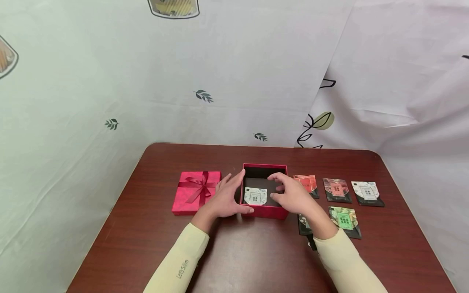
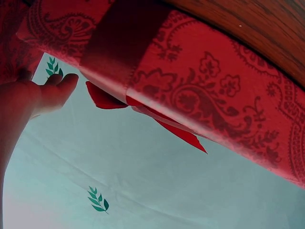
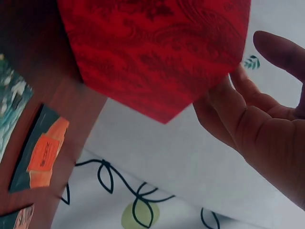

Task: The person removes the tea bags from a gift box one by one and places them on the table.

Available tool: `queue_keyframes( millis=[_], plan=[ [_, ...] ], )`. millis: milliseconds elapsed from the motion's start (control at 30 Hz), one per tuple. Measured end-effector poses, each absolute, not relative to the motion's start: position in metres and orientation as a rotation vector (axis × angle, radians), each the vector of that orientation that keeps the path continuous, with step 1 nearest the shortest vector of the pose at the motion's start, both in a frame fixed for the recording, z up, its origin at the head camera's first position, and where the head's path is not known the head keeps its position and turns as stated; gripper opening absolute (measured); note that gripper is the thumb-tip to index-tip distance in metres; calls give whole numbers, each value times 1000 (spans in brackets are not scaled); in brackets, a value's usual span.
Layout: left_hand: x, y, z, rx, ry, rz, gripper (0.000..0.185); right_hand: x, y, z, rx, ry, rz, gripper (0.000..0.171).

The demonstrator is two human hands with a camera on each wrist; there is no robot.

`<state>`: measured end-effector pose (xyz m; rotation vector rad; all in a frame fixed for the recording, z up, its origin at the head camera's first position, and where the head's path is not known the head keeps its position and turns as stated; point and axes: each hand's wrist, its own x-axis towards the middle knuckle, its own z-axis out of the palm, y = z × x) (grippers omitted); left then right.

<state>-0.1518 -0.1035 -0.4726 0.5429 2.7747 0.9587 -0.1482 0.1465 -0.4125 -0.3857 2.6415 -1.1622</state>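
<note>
An uncovered red gift box [image 1: 264, 211] with a dark inside stands on the table between both hands. In its front left part lies a white-and-black sachet [image 1: 255, 197], face up. My left hand [image 1: 226, 198] rests along the box's left wall, its fingers extended and thumb spread near the front corner. Over the right side of the box is my right hand [image 1: 291, 193]; thumb and fingers are bent and apart, with nothing between them. The right wrist view shows the box's patterned red outside [image 3: 157, 57] beside the right hand [image 3: 267, 112].
Left of the box lies its red lid [image 1: 182, 203] with a ribbon bow [image 1: 201, 188]. To the right are an orange sachet [image 1: 308, 185], a red one [image 1: 337, 190], a white one [image 1: 367, 193] and a green one [image 1: 345, 221]. Another dark sachet [image 1: 303, 224] is partly under the right forearm.
</note>
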Motion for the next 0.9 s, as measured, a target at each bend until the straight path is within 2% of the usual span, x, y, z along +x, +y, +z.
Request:
queue_keyframes(
  millis=[333, 600, 900],
  plan=[
    [-152, -104, -472, 587, 2779, 977, 121, -159, 119, -424, -414, 2619, -967, 54],
    [-152, -105, -473, 587, 2773, 1001, 119, -170, 103, -437, -319, 2600, -865, 69],
    [-152, -105, -474, 593, 2771, 1009, 119, -176, 97, -445, -259, 2562, -832, 74]
  ],
)
